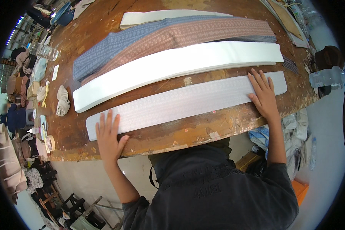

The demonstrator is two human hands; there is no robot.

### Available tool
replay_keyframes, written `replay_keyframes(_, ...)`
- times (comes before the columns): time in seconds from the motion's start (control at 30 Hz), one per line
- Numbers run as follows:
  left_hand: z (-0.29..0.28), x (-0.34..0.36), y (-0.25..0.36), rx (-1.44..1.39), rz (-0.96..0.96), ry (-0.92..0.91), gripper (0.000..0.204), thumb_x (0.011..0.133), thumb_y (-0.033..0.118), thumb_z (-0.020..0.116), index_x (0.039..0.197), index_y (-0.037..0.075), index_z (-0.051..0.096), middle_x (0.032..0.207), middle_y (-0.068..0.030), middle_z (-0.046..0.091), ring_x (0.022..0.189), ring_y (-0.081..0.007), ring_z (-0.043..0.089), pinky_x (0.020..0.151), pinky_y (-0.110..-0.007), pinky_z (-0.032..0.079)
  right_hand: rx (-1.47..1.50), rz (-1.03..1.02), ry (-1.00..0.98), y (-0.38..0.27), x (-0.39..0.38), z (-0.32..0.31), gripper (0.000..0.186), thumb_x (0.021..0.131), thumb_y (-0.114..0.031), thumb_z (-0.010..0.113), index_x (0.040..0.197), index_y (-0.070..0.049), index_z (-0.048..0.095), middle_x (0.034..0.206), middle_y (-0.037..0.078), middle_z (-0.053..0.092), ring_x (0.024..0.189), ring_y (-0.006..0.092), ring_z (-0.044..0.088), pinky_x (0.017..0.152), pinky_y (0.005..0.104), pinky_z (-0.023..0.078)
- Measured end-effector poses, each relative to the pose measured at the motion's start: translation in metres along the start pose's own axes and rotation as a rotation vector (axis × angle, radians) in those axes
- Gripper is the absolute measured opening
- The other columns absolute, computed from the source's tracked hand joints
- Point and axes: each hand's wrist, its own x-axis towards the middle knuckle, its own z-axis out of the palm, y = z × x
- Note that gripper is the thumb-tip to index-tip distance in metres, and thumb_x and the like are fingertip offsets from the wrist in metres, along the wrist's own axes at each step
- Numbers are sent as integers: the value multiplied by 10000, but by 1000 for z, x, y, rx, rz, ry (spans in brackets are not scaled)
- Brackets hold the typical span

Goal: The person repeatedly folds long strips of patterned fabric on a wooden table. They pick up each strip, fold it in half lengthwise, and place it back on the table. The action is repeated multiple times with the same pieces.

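A long pale grey-white patterned strip [188, 99] lies along the front of the worn wooden table [168, 143]. My left hand [110, 138] rests on the strip's left end, fingers spread. My right hand [263, 97] lies on its right part, also with fingers apart. Just beyond it is a thick band of folded white strips [176, 69]. Farther back lie a blue patterned fabric strip [96, 57] and a dusty pink one [188, 36], with another white strip [172, 16] behind them.
A crumpled beige cloth bundle [63, 100], a tape roll [50, 143] and a plastic bottle [46, 51] sit on the left. Another bottle [326, 78] is at the right edge. Bagged material [297, 134] is piled below right; stools and racks [73, 205] stand lower left.
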Motion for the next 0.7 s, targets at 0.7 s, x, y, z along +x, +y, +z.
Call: replay_keyframes(0.7, -26, 84, -52, 29, 130, 308, 335, 876, 116, 634, 1209, 81, 629, 1270, -52, 617, 1185, -287, 564, 966, -389, 441, -73, -261, 417, 36, 72, -14, 325, 819, -45, 626, 1137, -107, 629, 1205, 20, 631, 1157, 219, 561, 991, 419, 416)
